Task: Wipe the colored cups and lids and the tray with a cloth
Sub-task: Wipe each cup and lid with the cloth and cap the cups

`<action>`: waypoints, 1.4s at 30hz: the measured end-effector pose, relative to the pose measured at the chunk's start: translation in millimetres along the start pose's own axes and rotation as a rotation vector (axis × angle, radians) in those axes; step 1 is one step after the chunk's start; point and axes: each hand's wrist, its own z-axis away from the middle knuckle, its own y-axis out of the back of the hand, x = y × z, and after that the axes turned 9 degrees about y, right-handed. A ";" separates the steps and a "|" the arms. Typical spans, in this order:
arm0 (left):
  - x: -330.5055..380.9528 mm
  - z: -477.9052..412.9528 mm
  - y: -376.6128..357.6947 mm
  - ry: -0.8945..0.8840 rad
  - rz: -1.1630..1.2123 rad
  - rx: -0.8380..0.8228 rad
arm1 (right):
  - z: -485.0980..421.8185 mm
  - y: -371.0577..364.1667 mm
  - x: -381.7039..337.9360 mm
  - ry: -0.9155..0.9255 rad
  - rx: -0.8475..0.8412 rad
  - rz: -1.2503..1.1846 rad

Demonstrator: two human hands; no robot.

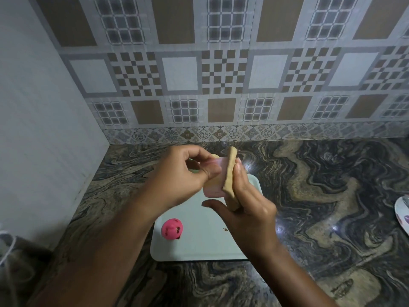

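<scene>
A deep pink round piece (172,229) sits on the near left of the pale tray (199,247), too blurred for me to name. My left hand (183,173) curls round a pale pink cup (213,189) held above the tray and hides most of it. My right hand (247,209) presses the folded tan cloth (230,176) flat against the cup, fingers straight, thumb spread. A plate (401,211) is cut off at the right edge of the worktop (321,196).
</scene>
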 end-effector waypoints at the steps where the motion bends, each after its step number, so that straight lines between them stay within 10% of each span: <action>1: 3.6 2.0 -2.1 -0.044 -0.046 0.031 | 2.4 -2.3 1.0 -0.024 0.021 -0.016; 7: 7.5 2.7 7.3 0.016 0.113 -0.014 | 1.2 -1.2 -2.5 -0.247 0.124 -0.357; 13: 10.5 3.8 -1.8 -0.036 0.026 0.064 | -1.8 -3.2 -13.5 -0.009 0.039 0.009; 22: 5.3 1.6 8.8 0.140 0.351 -0.075 | -8.2 4.4 -11.0 -0.104 0.072 -0.168; 42: 12.8 6.2 2.9 0.085 0.178 -0.043 | -0.3 5.9 -12.6 -0.011 0.127 -0.069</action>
